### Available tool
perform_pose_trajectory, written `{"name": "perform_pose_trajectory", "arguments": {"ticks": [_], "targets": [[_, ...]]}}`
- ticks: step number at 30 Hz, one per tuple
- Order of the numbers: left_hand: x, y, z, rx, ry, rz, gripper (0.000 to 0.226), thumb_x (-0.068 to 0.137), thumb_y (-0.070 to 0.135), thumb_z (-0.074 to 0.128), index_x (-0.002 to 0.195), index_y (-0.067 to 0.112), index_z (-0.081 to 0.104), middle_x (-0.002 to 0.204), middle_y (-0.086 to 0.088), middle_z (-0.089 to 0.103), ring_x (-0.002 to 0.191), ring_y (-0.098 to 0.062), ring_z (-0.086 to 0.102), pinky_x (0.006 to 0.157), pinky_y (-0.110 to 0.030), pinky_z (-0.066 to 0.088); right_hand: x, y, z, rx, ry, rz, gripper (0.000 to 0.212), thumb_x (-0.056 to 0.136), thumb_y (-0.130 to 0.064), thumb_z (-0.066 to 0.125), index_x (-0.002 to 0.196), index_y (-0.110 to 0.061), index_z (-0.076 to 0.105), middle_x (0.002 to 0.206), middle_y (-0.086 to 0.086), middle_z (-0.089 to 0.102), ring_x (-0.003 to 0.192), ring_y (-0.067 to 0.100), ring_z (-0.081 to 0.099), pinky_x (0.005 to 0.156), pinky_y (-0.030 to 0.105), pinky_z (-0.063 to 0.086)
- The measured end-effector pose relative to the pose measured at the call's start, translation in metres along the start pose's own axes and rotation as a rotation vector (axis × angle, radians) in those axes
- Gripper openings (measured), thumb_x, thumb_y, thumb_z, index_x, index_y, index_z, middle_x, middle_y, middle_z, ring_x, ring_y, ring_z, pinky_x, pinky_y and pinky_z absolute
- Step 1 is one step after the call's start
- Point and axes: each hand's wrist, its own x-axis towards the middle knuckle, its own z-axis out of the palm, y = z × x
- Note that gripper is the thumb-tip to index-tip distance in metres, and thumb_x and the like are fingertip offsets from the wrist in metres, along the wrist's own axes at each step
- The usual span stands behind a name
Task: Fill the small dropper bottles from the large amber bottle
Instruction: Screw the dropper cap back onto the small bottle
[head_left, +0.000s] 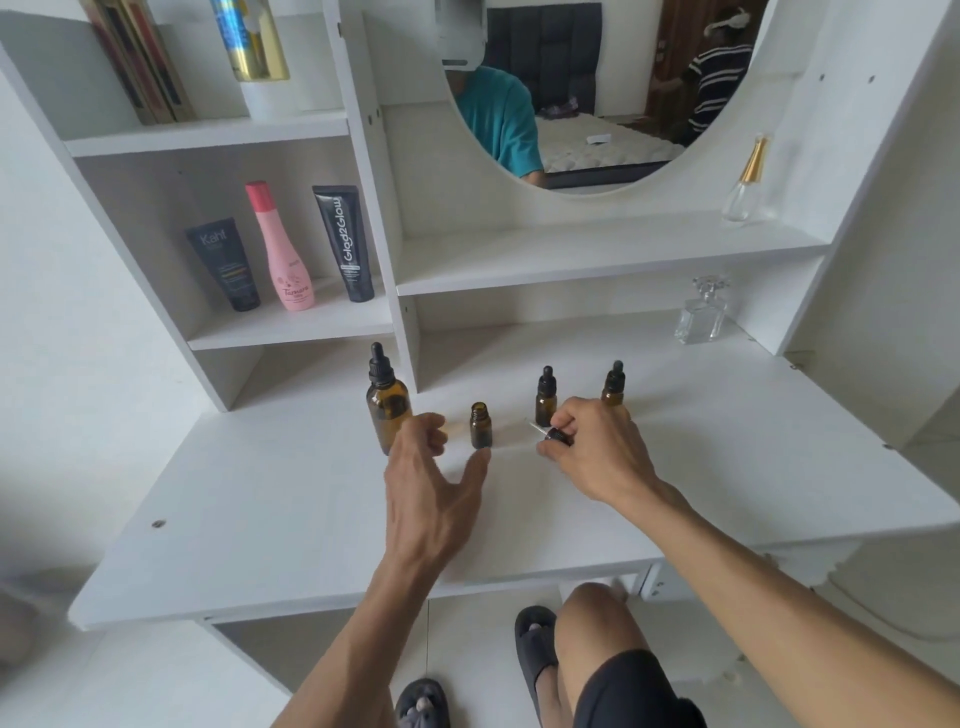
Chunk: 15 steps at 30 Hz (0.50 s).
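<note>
The right hand's fingers (563, 434) pinch a black dropper cap (557, 436), its thin glass pipette pointing left; the left hand (434, 486) hovers with fingers spread and empty, just beside the uncapped small bottle (481, 425) on the white worktop (260, 519). I judge a careless brush could topple that light, narrow bottle; the large amber bottle (387, 402), smooth round glass, stands capped to its left, two capped small bottles (545, 397) behind.

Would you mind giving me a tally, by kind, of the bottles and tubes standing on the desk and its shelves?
Large amber dropper bottle: 1
Small amber bottles: 3, one open, two capped
Clear glass perfume bottles: 2
Dark tubes: 2
Pink bottle: 1
Gold and blue can: 1
Total: 10
</note>
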Motion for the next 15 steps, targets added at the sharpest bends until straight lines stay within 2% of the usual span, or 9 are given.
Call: {"name": "perform_pose_trajectory", "arguments": {"ticks": [3,6,9,11,15], "targets": [[0.009,0.006,0.012,0.038,-0.104,-0.010,0.061,0.084,0.036,0.074,0.134,0.018,0.045,0.123,-0.001,0.059,0.113,-0.017,0.054,0.089,-0.032,0.048,-0.002,-0.003,-0.005,0.086,0.031,-0.026,0.025,0.075,-0.030,0.083,0.097,-0.023,0.071,0.090,-0.004,0.073,0.091,0.021,0.069,0.083,0.037,0.057],[0.020,0.008,0.020,0.044,-0.131,-0.031,0.063,0.086,0.034,0.072,0.139,0.015,0.044,0.130,-0.004,0.058,0.117,-0.018,0.054,0.093,-0.034,0.048,-0.003,-0.014,-0.017,0.157,0.050,-0.122,0.026,0.075,-0.025,0.085,0.096,-0.016,0.072,0.083,-0.004,0.070,0.080,0.016,0.067,0.083,0.030,0.056],[0.028,0.004,0.023,0.051,-0.143,-0.057,0.061,0.086,0.032,0.072,0.138,0.013,0.046,0.125,-0.005,0.061,0.113,-0.018,0.056,0.087,-0.028,0.045,0.001,-0.032,-0.029,0.145,0.022,-0.217,0.021,0.077,-0.025,0.084,0.093,-0.019,0.073,0.083,-0.007,0.071,0.080,0.013,0.068,0.081,0.026,0.054],[0.031,0.001,0.024,0.048,-0.148,-0.064,0.059,0.085,0.030,0.073,0.136,0.013,0.050,0.118,-0.005,0.063,0.106,-0.017,0.057,0.082,-0.024,0.041,0.007,-0.044,-0.034,0.098,-0.012,-0.269,0.017,0.081,-0.022,0.080,0.096,-0.018,0.074,0.087,-0.003,0.074,0.080,0.015,0.067,0.075,0.024,0.051],[0.036,-0.006,0.028,0.032,-0.150,-0.042,0.049,0.081,0.029,0.075,0.125,0.015,0.059,0.108,-0.001,0.066,0.096,-0.015,0.059,0.078,-0.026,0.045,0.021,-0.064,-0.039,-0.029,-0.098,-0.356,0.018,0.089,-0.019,0.073,0.106,-0.013,0.073,0.089,0.000,0.069,0.075,0.014,0.063,0.066,0.017,0.041]]}}
